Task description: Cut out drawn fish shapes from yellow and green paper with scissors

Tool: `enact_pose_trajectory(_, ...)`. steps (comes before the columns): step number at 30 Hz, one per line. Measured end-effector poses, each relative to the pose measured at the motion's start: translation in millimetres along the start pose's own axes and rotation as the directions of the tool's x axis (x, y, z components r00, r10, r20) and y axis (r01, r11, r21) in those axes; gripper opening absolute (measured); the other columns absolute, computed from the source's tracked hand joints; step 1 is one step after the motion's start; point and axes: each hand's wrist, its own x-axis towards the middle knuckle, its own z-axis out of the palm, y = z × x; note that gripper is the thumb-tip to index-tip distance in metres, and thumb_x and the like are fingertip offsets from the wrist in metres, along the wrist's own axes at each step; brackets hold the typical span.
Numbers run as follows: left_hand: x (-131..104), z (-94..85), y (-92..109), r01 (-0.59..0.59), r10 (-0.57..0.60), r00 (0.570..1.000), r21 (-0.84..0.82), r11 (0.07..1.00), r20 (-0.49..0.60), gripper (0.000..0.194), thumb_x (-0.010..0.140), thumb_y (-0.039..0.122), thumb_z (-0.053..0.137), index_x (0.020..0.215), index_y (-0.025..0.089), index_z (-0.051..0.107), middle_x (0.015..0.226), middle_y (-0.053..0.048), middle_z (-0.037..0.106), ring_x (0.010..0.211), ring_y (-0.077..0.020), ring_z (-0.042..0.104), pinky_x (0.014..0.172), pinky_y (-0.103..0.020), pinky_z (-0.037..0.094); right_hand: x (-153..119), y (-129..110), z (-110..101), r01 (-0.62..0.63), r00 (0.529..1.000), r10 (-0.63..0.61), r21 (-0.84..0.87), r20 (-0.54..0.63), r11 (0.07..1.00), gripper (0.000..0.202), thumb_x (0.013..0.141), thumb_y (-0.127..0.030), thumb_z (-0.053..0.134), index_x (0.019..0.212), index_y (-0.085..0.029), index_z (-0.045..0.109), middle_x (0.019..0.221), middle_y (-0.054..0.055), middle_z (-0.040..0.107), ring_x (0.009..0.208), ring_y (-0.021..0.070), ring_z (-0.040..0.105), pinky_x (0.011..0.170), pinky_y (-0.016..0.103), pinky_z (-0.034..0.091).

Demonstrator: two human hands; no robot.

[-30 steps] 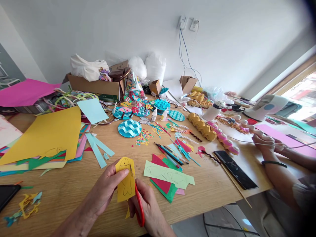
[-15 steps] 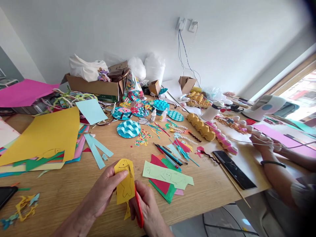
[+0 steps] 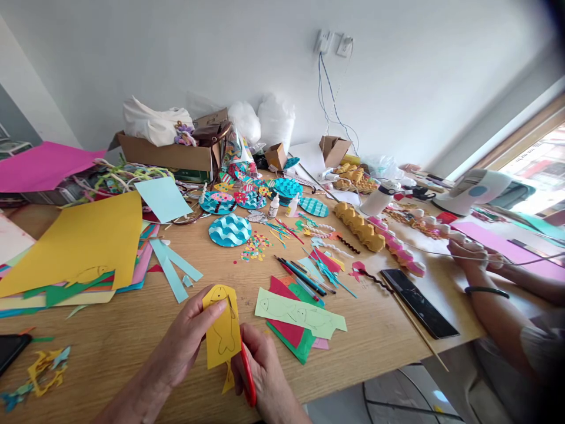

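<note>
Between thumb and fingers, my left hand [image 3: 188,330] pinches a piece of yellow paper [image 3: 222,330] with a fish outline drawn on it, its head end up. My right hand [image 3: 265,368] grips red-handled scissors [image 3: 248,377] at the paper's lower right edge; the blades are mostly hidden behind the paper. A narrow yellow strip [image 3: 228,380] hangs below the paper. Just right of my hands lies a light green strip [image 3: 300,312] with two fish drawn on it, on top of red and green paper pieces [image 3: 289,334].
Coloured paper sheets [image 3: 88,241] are stacked at left, near yellow and blue scraps [image 3: 44,371]. Pencils [image 3: 304,277], a wavy blue disc [image 3: 229,230] and glue bottles [image 3: 274,206] lie ahead. A phone [image 3: 419,303] and another person's hands [image 3: 474,256] are at right.
The yellow paper and my left hand have shifted very slightly left. My right hand and the scissors stay almost in place at the paper's edge.
</note>
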Motion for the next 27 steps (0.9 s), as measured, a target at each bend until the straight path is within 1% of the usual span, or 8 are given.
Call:
enact_pose_trajectory(4,3,-2.2,-4,-0.052,0.052,0.999,-0.012,0.999,-0.008,0.022,0.074,0.039,0.072,0.08,0.022,0.06,0.062,0.008,0.058,0.058,-0.0114,0.05,0.055,-0.02,0.045,0,-5,2,-0.025,0.999,0.023,0.05,0.046,0.998,0.049,0.088,-0.063,0.052,0.07,-0.017,0.053,0.056,-0.005,0.045,0.044,0.0063,0.037,0.039,0.015,0.03)
enact_pose_trajectory(8,4,-2.0,-4,-0.048,0.048,0.999,-0.002,0.999,0.007,0.02,0.073,0.036,0.072,0.078,0.022,0.058,0.063,0.007,0.058,0.059,-0.0124,0.051,0.056,-0.021,0.046,1,-13,3,-0.045,0.996,0.038,0.08,0.082,0.996,0.052,0.088,-0.065,0.048,0.07,-0.017,0.052,0.052,-0.006,0.043,0.043,0.0074,0.041,0.04,0.016,0.034)
enact_pose_trajectory(14,4,0.4,-3,-0.045,0.045,0.999,0.029,0.999,-0.002,0.021,0.071,0.034,0.072,0.073,0.022,0.056,0.06,0.008,0.055,0.056,-0.0122,0.049,0.054,-0.021,0.044,1,-14,3,-0.035,0.997,0.029,0.085,0.077,0.996,0.05,0.09,-0.063,0.047,0.073,-0.016,0.054,0.053,-0.006,0.042,0.045,0.0076,0.042,0.041,0.016,0.035)
enact_pose_trajectory(21,4,0.5,-6,-0.066,0.066,0.998,0.043,0.997,0.0,0.02,0.072,0.034,0.071,0.072,0.021,0.056,0.061,0.007,0.054,0.057,-0.0118,0.048,0.055,-0.021,0.044,1,-5,0,0.0,0.999,-0.001,0.03,0.05,1.0,0.046,0.094,-0.057,0.045,0.07,-0.018,0.047,0.058,-0.005,0.042,0.047,0.0067,0.039,0.042,0.015,0.032)
enact_pose_trajectory(27,2,1.3,-6,-0.021,0.02,0.999,0.008,1.0,0.025,0.019,0.074,0.033,0.07,0.072,0.021,0.055,0.061,0.007,0.054,0.057,-0.0118,0.049,0.055,-0.021,0.044,2,-4,0,0.009,0.999,-0.01,0.015,0.035,1.0,0.046,0.093,-0.058,0.046,0.07,-0.018,0.047,0.063,-0.004,0.042,0.052,0.0072,0.037,0.043,0.016,0.029)
